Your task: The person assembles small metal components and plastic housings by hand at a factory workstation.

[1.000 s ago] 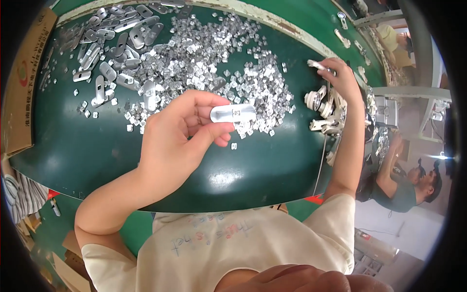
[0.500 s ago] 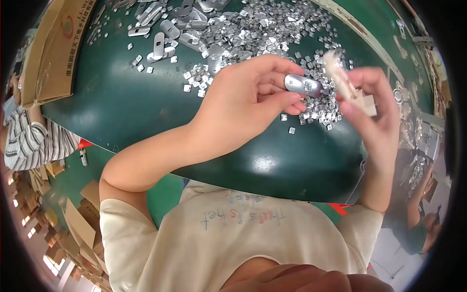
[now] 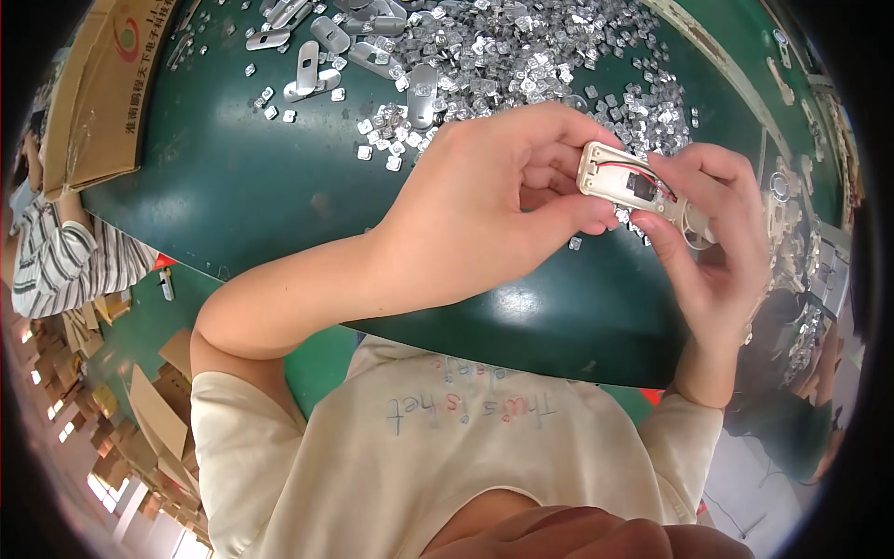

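Observation:
A cream plastic housing [image 3: 609, 183] with thin red and black wires and a dark block inside lies between my two hands, its inner side facing up. My left hand [image 3: 494, 200] grips its left end with thumb and fingertips. At the right end, my right hand [image 3: 717, 219] closes round it, and a rounded whitish part shows below those fingers. The silver oval cover cannot be seen now; the housing sits where it was. Behind the hands spreads a heap of small silver square pieces [image 3: 521, 56].
Loose silver oval covers [image 3: 422, 96] lie at the back left on the dark green table [image 3: 270, 191]. A cardboard box [image 3: 104, 102] stands at the left edge. A person in a striped top [image 3: 70, 261] is at far left; more parts lie along the right.
My right hand has brought the cream housing left to my left hand, turned so its wired inside shows. The silver cover has gone from sight. Both hands sit slightly farther right.

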Motion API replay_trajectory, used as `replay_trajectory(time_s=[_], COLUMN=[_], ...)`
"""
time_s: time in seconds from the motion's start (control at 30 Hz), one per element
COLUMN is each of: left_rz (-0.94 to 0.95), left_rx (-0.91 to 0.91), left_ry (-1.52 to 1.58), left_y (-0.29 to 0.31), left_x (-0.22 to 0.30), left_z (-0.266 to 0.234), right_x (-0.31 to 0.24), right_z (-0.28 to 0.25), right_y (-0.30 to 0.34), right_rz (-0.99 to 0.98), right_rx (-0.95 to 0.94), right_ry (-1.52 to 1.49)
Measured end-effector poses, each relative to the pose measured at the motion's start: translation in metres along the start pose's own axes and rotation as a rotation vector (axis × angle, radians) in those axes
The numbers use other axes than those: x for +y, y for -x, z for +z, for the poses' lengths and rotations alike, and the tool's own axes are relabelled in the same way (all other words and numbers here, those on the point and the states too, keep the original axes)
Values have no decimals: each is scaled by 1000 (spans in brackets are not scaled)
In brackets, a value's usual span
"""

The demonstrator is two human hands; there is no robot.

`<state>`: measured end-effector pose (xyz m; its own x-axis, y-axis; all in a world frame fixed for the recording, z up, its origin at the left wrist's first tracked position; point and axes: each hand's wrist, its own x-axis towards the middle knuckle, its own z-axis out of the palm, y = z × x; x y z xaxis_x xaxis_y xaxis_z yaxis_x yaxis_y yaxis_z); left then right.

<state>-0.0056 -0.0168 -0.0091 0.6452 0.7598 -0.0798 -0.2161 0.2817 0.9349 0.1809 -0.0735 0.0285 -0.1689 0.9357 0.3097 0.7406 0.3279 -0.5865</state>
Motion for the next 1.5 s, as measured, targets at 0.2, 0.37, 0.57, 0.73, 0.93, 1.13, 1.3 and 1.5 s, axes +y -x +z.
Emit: replay_trajectory(time_s=[0.2, 0.37, 0.57, 0.73, 0.93, 1.13, 1.3, 1.5], left_rz=[8, 7, 592, 555, 538, -306, -317, 41], left_rx=[55, 49, 183, 276, 619, 454, 404, 508], left_ry=[-75, -265, -667, -699, -1422, -1590, -1575, -1410], left_y=[0, 3, 1, -8, -33, -12, -13, -13], left_x=[-5, -8, -17, -15, 48, 61, 63, 54], left_z=[1, -4, -1, -14, -81, -137, -144, -131], right_x=[4, 8, -1, -8, 139, 101, 6, 41], right_z=[11, 25, 31, 25, 5, 17, 17, 30], right_y=[4, 11, 15, -19, -151, -116, -16, -9], right_rz=[-2, 159, -33, 357, 470, 494, 78, -82], right_rx=[21, 28, 174, 3, 224, -244, -269, -33], right_ry=[-109, -282, -55, -190, -1003, -777, 313, 221])
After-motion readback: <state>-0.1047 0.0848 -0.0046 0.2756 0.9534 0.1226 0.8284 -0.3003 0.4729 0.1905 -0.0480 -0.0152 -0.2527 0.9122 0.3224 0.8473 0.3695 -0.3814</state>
